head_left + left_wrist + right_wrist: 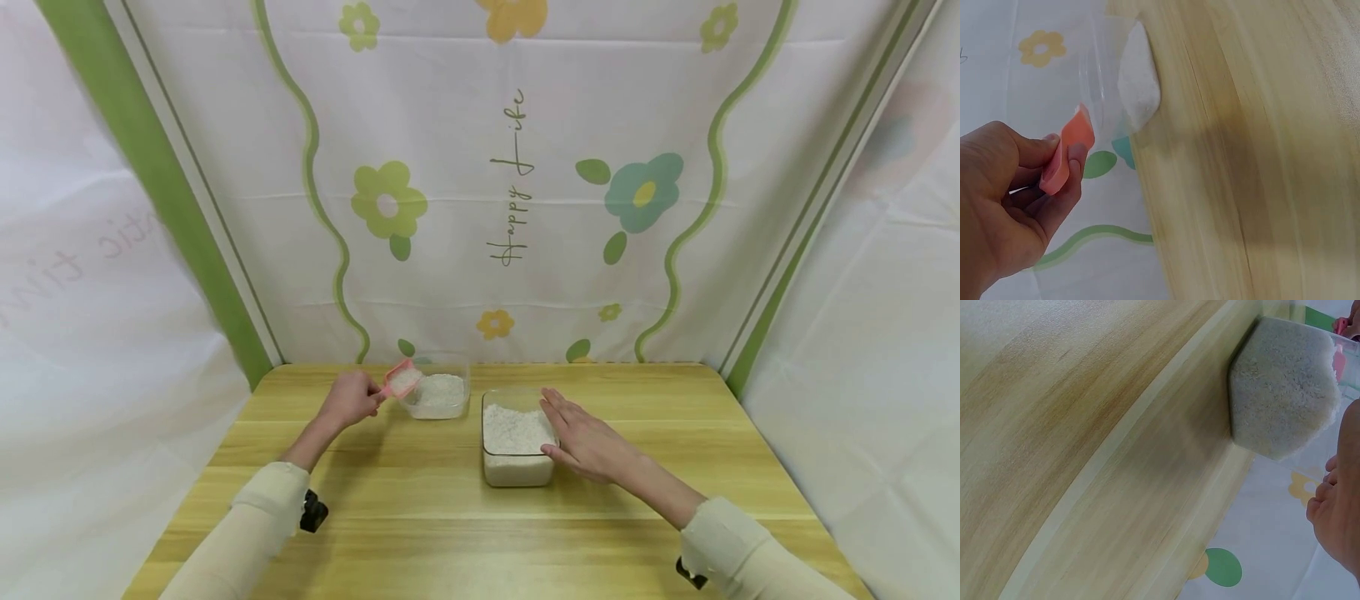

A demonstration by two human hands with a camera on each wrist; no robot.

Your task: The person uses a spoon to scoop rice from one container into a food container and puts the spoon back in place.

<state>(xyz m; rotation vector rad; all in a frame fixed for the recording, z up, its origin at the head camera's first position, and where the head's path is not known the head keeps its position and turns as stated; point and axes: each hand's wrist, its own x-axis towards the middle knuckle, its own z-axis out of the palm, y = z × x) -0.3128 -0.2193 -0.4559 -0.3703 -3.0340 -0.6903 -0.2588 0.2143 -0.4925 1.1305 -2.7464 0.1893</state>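
My left hand point(350, 400) pinches the handle of a pink scoop point(403, 380) between thumb and fingers. White grains that look like rice lie in the scoop, which is held at the left rim of a clear plastic container point(459, 392). A low layer of white rice point(441, 390) covers that container's bottom. My right hand point(592, 440), its fingers straight, rests against the right side of a larger clear container point(519, 473), filled well up with white rice point(517, 429). In the left wrist view the scoop's handle point(1057, 169) shows between the fingertips.
Both containers stand on a wooden table point(420, 533), the smaller one farther back and to the left. Behind the table's far edge hangs a white curtain point(450, 275) printed with flowers. More fabric hangs at both sides.
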